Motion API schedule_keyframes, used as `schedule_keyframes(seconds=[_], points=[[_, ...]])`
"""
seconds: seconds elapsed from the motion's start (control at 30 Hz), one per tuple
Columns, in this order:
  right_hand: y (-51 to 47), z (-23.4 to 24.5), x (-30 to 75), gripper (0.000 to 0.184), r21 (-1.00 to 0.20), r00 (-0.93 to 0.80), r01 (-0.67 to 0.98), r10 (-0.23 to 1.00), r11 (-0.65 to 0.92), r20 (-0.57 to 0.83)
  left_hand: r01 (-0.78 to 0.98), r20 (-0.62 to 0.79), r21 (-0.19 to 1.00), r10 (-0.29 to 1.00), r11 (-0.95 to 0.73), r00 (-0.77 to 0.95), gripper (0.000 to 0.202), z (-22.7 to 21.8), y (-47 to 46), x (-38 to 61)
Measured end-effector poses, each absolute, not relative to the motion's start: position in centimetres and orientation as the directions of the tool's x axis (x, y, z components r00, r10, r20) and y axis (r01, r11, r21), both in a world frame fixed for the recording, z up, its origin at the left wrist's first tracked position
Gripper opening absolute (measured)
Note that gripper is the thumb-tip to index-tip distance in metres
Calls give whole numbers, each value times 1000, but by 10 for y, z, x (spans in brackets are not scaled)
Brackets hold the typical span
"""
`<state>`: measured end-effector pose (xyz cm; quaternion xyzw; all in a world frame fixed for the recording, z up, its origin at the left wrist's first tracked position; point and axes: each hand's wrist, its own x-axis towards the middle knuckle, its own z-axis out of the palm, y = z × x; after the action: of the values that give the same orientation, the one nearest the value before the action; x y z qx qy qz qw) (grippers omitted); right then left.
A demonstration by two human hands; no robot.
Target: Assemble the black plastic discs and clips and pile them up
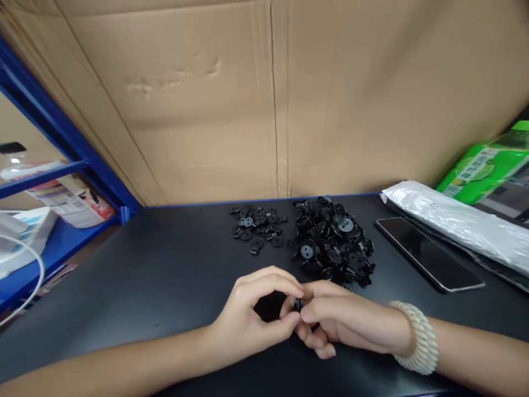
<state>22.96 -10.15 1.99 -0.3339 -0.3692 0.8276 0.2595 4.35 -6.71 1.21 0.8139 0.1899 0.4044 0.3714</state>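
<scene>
Above the front of the black table, my left hand (260,314) pinches a small round black plastic piece (298,304) between thumb and forefinger. My right hand (334,314), with a coiled pale band at its wrist, grips the same piece from the other side. Fingers cover most of the piece, so its details are hidden. Just beyond my hands lies a large heap of black round plastic parts (330,242), some with two holes showing. Left of that heap is a smaller, flatter group of perforated black discs with tabs (258,223).
A smartphone (430,253) lies to the right, beside a white plastic package (458,226) and a green-labelled bottle (475,171). Cardboard (206,110) stands behind the black table (165,275). At left, a blue shelf (70,237) holds a bottle (61,193) and a white cable (39,275).
</scene>
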Motion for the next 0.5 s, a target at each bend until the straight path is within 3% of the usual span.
schedule_keyframes(seconds=[0.27,0.5], points=[[-98,18,226,15,-840,-642,-88,675,-536,-363,-29,540,707,513,-707,667,24,16,-70,44],[-96,11,222,28,-859,-689,-21,630,-511,-358,-18,578,614,434,-789,691,20,16,-70,46]])
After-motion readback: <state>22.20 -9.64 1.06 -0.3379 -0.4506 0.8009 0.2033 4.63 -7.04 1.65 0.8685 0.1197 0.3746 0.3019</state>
